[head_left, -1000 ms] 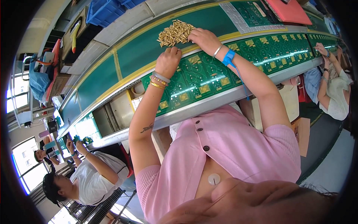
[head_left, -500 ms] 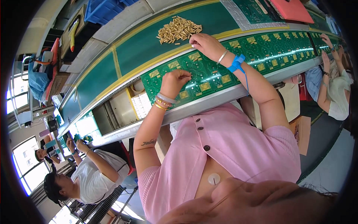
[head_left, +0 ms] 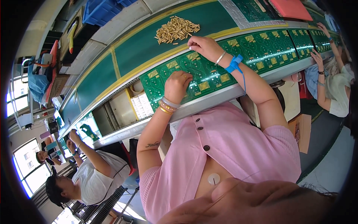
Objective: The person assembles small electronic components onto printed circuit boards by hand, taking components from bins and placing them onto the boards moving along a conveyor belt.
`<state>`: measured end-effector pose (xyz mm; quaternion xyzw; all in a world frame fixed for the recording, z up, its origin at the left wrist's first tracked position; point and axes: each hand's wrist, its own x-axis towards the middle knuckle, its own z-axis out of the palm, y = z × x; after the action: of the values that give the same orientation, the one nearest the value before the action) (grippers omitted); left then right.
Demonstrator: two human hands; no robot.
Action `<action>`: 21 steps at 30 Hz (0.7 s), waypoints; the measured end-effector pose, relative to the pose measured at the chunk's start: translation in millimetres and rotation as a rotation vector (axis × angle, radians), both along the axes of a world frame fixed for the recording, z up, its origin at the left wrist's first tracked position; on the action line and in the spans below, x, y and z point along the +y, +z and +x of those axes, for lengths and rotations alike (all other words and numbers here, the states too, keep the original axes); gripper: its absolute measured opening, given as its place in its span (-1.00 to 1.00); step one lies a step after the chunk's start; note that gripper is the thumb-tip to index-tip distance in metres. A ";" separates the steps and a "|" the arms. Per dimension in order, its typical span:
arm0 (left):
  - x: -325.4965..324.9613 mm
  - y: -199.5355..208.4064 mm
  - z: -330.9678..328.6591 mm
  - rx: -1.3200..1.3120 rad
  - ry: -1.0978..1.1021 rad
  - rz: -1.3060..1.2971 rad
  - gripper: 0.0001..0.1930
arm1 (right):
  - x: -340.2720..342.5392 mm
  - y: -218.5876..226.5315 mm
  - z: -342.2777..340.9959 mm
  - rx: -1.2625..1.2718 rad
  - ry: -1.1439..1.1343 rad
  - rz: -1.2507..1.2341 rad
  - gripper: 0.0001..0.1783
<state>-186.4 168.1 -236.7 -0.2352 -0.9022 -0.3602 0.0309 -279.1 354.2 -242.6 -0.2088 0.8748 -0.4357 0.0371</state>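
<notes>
My left hand (head_left: pixel 177 86) is over a green circuit board (head_left: pixel 153 91), its fingers pinched together and pointing down at the board. Whatever is in that pinch, if anything, is hidden. At the board's far edge, my right hand (head_left: pixel 204 46) is closed, with thumb and fingers drawn together. A tiny pale spot shows at its fingertips, too small to tell as a nail or a part. Just beyond it lies a heap of small tan cylindrical parts (head_left: pixel 175 30) on the green work surface (head_left: pixel 140 47). A blue strap (head_left: pixel 234 63) circles my right wrist.
More green boards (head_left: pixel 261 50) continue rightward along the metal rail (head_left: pixel 209 101). A co-worker in white (head_left: pixel 95 175) sits at the left; another person's hands (head_left: pixel 317 58) reach over the line at the right. A red folder (head_left: pixel 291 9) and blue crates (head_left: pixel 100 11) lie beyond.
My left hand has turned and shifted slightly right over the board. My right hand has moved very little. Co-workers' hands on both sides have moved, and a gap between boards at right has shifted left.
</notes>
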 end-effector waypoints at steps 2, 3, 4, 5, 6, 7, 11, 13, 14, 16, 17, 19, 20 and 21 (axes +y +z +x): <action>3.8 -1.1 1.7 0.137 -0.059 -0.062 -0.87 | 1.3 -0.9 0.7 0.002 0.005 -0.006 -0.90; 4.0 -1.4 2.7 0.137 -0.061 -0.062 -0.87 | 2.0 -3.3 1.4 0.076 0.014 -0.036 -0.90; 4.0 -1.6 4.1 0.146 -0.060 -0.078 -0.86 | 2.9 -4.5 1.9 0.150 0.023 -0.067 -0.89; 3.2 -1.3 4.8 0.155 -0.056 -0.094 -0.85 | 2.6 -2.9 3.7 0.150 0.024 -0.067 -0.89; 1.8 -0.3 4.4 0.155 -0.055 -0.095 -0.85 | 2.5 -1.1 7.6 0.148 0.029 -0.052 -0.89; -0.2 1.6 3.5 0.177 -0.099 -0.105 -0.85 | 2.3 1.6 11.8 0.146 0.035 -0.036 -0.89; -4.4 8.1 -2.0 0.115 -0.178 -0.083 -0.86 | -0.6 8.6 24.4 0.096 0.077 -0.089 -0.89; -9.8 9.5 -28.3 0.163 -0.096 0.021 -0.88 | -3.3 4.4 25.3 0.098 0.071 -0.061 -0.88; -17.0 7.4 -45.1 0.147 0.007 0.004 -0.88 | -8.5 2.2 27.6 0.094 0.077 -0.061 -0.88; -22.8 9.2 -82.1 0.290 0.021 -0.042 -0.88 | -23.1 -0.1 29.2 0.118 0.132 -0.050 -0.88; -22.3 2.7 -95.8 0.292 0.027 -0.042 -0.88 | -30.0 -2.3 28.3 0.119 0.138 -0.050 -0.88; -21.1 -2.4 -117.1 0.301 -0.043 -0.128 -0.88 | -42.3 -6.7 24.4 0.134 0.158 -0.003 -0.88; -21.0 -3.8 -122.0 0.302 -0.043 -0.127 -0.88 | -47.2 -8.5 22.6 0.145 0.152 0.001 -0.88; -22.1 -5.0 -125.8 0.230 -0.065 -0.169 -0.88 | -50.3 -9.5 20.9 0.147 0.152 0.002 -0.88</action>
<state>-312.2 146.0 -241.7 -0.3056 -0.9118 -0.2545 0.1024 -258.2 303.9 -252.1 -0.3059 0.8571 -0.4144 0.0062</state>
